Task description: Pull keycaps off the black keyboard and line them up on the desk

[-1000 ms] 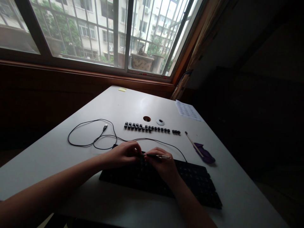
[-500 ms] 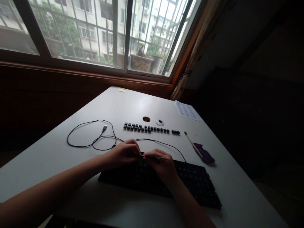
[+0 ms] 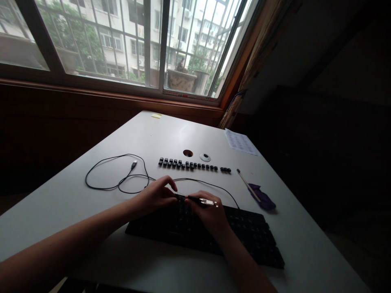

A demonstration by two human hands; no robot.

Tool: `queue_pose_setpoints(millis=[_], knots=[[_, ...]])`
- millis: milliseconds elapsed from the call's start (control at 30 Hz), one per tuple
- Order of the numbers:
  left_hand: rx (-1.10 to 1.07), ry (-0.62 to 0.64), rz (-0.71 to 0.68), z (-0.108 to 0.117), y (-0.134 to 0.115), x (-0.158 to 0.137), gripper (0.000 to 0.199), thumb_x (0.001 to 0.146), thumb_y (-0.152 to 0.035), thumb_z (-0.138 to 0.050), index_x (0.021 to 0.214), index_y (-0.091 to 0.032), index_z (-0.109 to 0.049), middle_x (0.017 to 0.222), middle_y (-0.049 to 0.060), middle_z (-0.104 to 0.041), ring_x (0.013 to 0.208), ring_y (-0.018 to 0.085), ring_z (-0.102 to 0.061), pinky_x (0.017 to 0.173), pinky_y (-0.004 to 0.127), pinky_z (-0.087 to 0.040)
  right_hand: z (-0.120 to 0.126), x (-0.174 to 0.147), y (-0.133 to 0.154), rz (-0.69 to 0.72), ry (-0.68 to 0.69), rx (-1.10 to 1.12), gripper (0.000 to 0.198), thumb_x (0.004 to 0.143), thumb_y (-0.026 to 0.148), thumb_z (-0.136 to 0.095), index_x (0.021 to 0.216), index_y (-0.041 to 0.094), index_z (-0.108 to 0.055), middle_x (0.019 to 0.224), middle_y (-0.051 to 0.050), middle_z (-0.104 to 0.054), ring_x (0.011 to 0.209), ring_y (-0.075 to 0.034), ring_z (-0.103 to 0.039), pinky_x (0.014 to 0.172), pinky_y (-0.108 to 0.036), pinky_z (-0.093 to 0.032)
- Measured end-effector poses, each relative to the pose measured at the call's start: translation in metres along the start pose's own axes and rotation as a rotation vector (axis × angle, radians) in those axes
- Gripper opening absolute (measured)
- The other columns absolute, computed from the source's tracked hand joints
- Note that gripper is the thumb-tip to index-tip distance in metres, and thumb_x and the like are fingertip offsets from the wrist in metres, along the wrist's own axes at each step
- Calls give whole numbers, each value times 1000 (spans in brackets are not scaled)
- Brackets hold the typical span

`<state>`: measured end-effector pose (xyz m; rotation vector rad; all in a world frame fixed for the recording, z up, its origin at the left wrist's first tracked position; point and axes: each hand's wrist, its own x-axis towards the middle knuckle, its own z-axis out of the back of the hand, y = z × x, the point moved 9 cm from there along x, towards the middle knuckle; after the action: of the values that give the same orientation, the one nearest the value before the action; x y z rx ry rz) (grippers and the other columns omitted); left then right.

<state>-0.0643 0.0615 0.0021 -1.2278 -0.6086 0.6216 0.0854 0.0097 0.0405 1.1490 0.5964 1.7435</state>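
A black keyboard (image 3: 250,234) lies at a slant on the white table, with both my hands over its back left part. My right hand (image 3: 210,215) is closed around a slim dark pen (image 3: 198,199) whose metal end catches the light. The pen lies nearly level, its other end pointing toward my left hand (image 3: 160,192). That hand has its index finger arched and its thumb beneath, closed at a small dark piece by the pen's tip; what it is I cannot make out. Loose black keycaps (image 3: 203,166) stand in rows behind the keyboard.
A black USB cable (image 3: 111,188) loops on the left of the white table (image 3: 122,252). To the right, a brush (image 3: 249,185) rests partly on a purple cloth (image 3: 264,200). Farther back are a cable hole (image 3: 187,153), its round cover (image 3: 205,157), printed paper (image 3: 241,142) and a yellow note (image 3: 157,116).
My left index finger has lifted and arched, opening a view of the pen's tip. The pen has turned slightly in my right hand, so its metal end now shines.
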Motion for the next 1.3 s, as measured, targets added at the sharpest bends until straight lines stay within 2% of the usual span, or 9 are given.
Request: queue_pose_setpoints(millis=[200, 467, 667, 900, 1133, 1300], knots=[[87, -63, -141, 8, -13, 3, 16, 86, -28, -67, 92, -15, -60, 104, 6, -57, 87, 16, -68, 76, 27, -57, -3, -3, 12, 110, 32, -4, 9, 88, 20, -68, 95, 23, -73, 82, -2, -71, 74, -17, -66, 68, -30, -52], [173, -54, -235, 7, -25, 0, 12, 87, -25, -66, 89, -14, -61, 102, 5, -55, 84, 13, -63, 74, 24, -56, 3, -2, 5, 41, -60, -28, 8, 88, 23, -68, 94, 23, -74, 83, -4, -72, 76, -19, -68, 71, -32, -54], [117, -24, -165, 6, -18, 1, 16, 87, -28, -67, 93, -14, -61, 101, 6, -58, 83, 14, -65, 74, 26, -55, 4, -3, 9, 70, -55, -32, 8, 88, 21, -68, 93, 23, -74, 82, -3, -72, 75, -19, -68, 70, -32, -54], [-78, 57, 15, 0, 0, 0, 25, 87, -32, -68, 101, -16, -54, 90, 4, -67, 82, 16, -65, 71, 26, -51, 5, -4, 12, 74, -52, -27, 9, 89, 21, -66, 94, 23, -73, 81, -3, -71, 74, -18, -67, 69, -32, -54], [-6, 62, -26, 1, -4, 0, 25, 86, -30, -69, 102, -16, -57, 88, 3, -64, 80, 15, -62, 70, 25, -50, 11, -3, 10, 54, -116, -98, 6, 90, 22, -64, 92, 23, -70, 81, -3, -70, 74, -19, -66, 69, -32, -53], [107, 5, -140, 8, -18, 1, 25, 88, -30, -65, 110, -18, -67, 96, 4, -58, 84, 14, -61, 75, 26, -52, 18, -1, 8, 34, -184, -202, 12, 90, 24, -61, 79, 22, -62, 77, -2, -61, 72, -18, -59, 68, -31, -48]])
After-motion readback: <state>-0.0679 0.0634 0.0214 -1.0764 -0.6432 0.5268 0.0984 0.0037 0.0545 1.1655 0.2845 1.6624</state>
